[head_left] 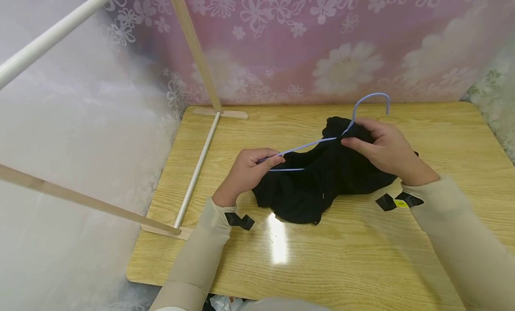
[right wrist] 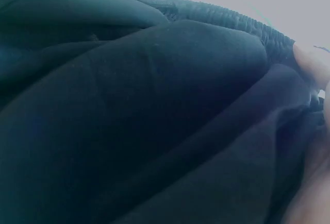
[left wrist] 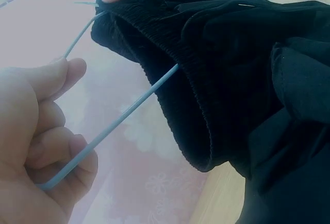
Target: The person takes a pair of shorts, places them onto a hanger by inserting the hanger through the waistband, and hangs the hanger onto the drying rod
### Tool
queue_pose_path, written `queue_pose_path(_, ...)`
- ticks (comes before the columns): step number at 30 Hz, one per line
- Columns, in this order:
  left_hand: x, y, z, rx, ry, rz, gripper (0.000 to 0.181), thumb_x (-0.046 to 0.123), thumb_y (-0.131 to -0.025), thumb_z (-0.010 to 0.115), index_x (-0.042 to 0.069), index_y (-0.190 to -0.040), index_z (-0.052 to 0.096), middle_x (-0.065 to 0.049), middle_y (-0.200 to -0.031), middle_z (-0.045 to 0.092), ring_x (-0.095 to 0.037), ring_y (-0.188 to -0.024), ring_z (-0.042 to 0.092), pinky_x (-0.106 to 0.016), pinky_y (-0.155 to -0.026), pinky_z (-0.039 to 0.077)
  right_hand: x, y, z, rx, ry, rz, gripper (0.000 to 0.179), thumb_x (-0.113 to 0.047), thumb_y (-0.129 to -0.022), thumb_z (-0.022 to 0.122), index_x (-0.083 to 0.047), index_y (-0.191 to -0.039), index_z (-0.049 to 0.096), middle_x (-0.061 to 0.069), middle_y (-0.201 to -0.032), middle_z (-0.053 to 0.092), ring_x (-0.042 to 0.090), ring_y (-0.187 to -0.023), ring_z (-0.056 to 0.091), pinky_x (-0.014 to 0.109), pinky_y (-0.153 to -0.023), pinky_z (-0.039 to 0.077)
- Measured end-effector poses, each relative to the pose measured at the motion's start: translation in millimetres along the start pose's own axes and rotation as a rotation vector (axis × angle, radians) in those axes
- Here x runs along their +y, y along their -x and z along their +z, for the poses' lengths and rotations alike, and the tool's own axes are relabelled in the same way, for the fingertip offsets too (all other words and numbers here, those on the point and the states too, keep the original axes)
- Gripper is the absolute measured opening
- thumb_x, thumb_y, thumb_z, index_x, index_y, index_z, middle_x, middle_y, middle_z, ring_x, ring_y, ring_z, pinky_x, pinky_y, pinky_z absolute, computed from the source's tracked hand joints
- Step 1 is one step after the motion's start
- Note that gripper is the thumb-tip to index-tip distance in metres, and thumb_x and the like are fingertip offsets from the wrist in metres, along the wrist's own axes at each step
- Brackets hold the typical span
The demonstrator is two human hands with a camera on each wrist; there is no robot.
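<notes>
A blue wire clothes hanger [head_left: 307, 145] slants over the table, its hook up at the right. My left hand [head_left: 254, 167] grips its left end, fingers curled round the lower wire. That lower wire runs into the opening of a black garment with a gathered elastic waistband [left wrist: 193, 95]. My right hand [head_left: 388, 148] pinches the black garment [head_left: 346, 168] at its waistband, thumb beside the hanger's neck. The garment hangs in folds down to the table, with a small cord tip showing on its front. The hanger's right end is hidden inside the cloth.
A rack with wooden legs [head_left: 197, 52] and white rods [head_left: 197, 172] stands at the table's left side. The wood-grain table [head_left: 342, 253] lies under both hands. A pink flowered curtain [head_left: 257, 56] hangs along the back edge.
</notes>
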State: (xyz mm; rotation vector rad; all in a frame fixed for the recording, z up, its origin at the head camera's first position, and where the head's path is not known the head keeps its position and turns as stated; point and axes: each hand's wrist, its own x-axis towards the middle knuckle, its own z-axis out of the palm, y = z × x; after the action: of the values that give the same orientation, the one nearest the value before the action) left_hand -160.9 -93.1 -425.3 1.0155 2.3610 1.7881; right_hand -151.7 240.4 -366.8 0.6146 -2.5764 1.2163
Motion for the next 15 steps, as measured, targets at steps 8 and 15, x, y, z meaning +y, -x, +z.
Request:
queue_pose_path(8,-0.6,-1.5,2.5,0.010,-0.028,-0.013,0.018,0.015,-0.103,0.066,0.002,-0.104,0.079,-0.015,-0.093,0.075,-0.034,-0.078,0.065,-0.027,-0.075,0.053,0,-1.7,13,0.036,-0.067,0.040,0.012,-0.006,-0.098,0.069,-0.002,-0.092,0.060,0.000,-0.076,0.046,0.011,-0.074,0.044,0.024,-0.066,0.034)
queue_pose_path(15,-2.7,-1.1,-2.2,0.084,-0.055,-0.064,0.016,0.021,-0.102,0.068,0.007,-0.100,0.076,-0.008,-0.074,0.062,-0.015,-0.062,0.044,-0.032,-0.059,0.040,3,-0.2,17,0.071,-0.070,0.057,0.006,-0.005,-0.097,0.069,-0.003,-0.094,0.064,-0.005,-0.077,0.053,0.008,-0.075,0.048,0.021,-0.068,0.037)
